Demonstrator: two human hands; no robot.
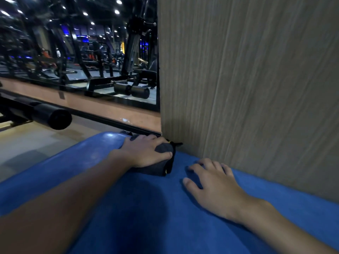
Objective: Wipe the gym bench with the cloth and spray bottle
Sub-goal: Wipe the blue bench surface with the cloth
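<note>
The blue padded gym bench (150, 208) fills the lower half of the head view and runs up to the wall corner. My left hand (145, 151) grips a folded dark grey cloth (163, 165) and presses it on the bench's far end, close to the corner. My right hand (211, 182) lies flat on the blue pad to the right of the cloth, fingers spread, holding nothing. No spray bottle is in view.
A wood-grain wall panel (247, 88) stands right behind the bench on the right. A large mirror (78, 52) on the left reflects gym machines. A black padded roller (49, 114) juts out at left above the grey floor (36, 143).
</note>
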